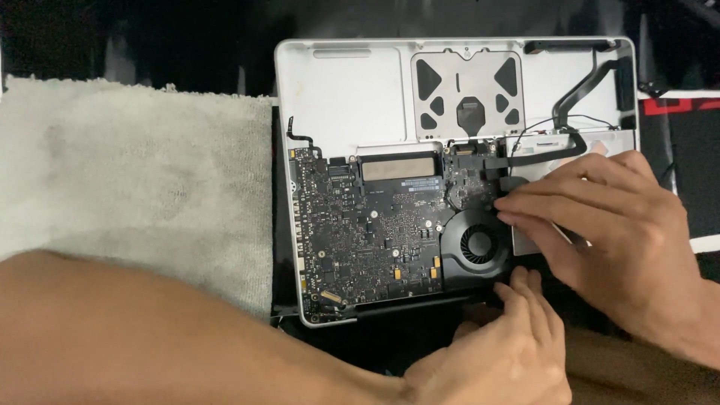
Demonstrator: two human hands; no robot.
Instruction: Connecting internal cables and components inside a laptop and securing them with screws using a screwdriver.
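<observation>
An opened silver laptop shell (341, 97) lies bottom side up, with its dark logic board (360, 240), round black fan (475, 244) and the trackpad's underside (465, 94) exposed. My right hand (615, 240) rests over the shell's right part, fingers pointing left, fingertips touching a small dark piece at the fan's upper right edge. My left hand (502, 345) comes in from below, its fingertips on the laptop's near edge just under the fan. My left forearm (150, 337) crosses the lower left of the view. What the right hand's fingers pinch is hidden.
A grey towel (127, 172) covers the surface left of the laptop. Black flat cables (581, 94) run along the shell's upper right. A black mat with red marks (686, 150) lies at the right edge. The far background is dark.
</observation>
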